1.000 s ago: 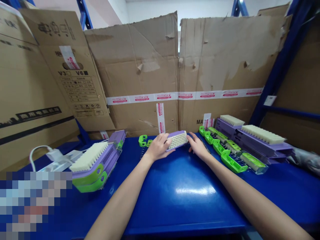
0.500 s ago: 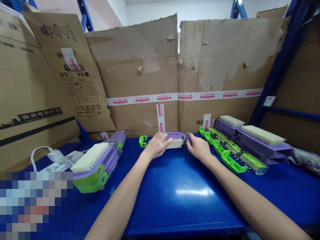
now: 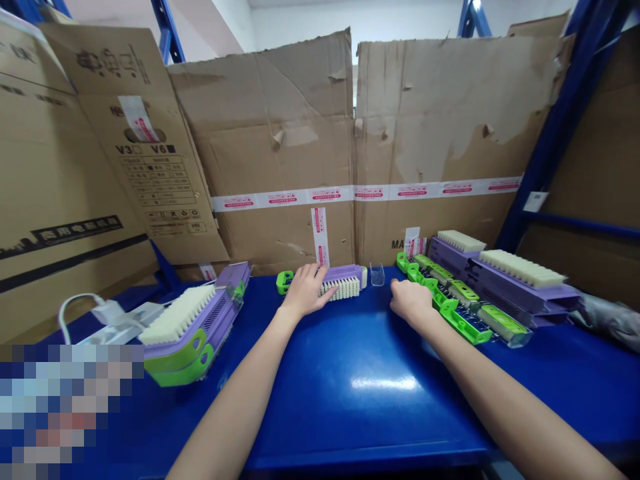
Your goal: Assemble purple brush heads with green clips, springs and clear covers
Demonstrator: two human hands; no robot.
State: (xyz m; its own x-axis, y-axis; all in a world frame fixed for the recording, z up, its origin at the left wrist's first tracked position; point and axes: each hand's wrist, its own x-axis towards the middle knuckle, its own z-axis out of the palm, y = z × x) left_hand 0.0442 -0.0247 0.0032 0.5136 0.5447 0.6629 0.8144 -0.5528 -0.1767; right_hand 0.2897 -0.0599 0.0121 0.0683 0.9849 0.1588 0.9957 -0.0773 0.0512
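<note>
A purple device with cream bristles [image 3: 346, 288] lies near the back of the blue table, a green piece [image 3: 285, 282] at its left end. My left hand [image 3: 305, 291] rests over its left part, thumb on the bristles and fingers on the purple body. Just right of the device stands a small clear plastic cover [image 3: 377, 275], apart from it. Farther right, my right hand [image 3: 411, 300] is closed, fingers curled; whatever is inside it, if anything, is hidden. Close by runs a row of green parts [image 3: 453, 312].
More purple devices [image 3: 505, 287] with cream pads stand at the right. Another purple and green device [image 3: 187, 340] sits at the left by a white power strip [image 3: 117, 327]. Cardboard panels [image 3: 280, 153] wall the back of the blue table [image 3: 320, 400].
My right hand has moved right, off the device's right end. The clear cover now stands apart on the table. My left hand has barely shifted.
</note>
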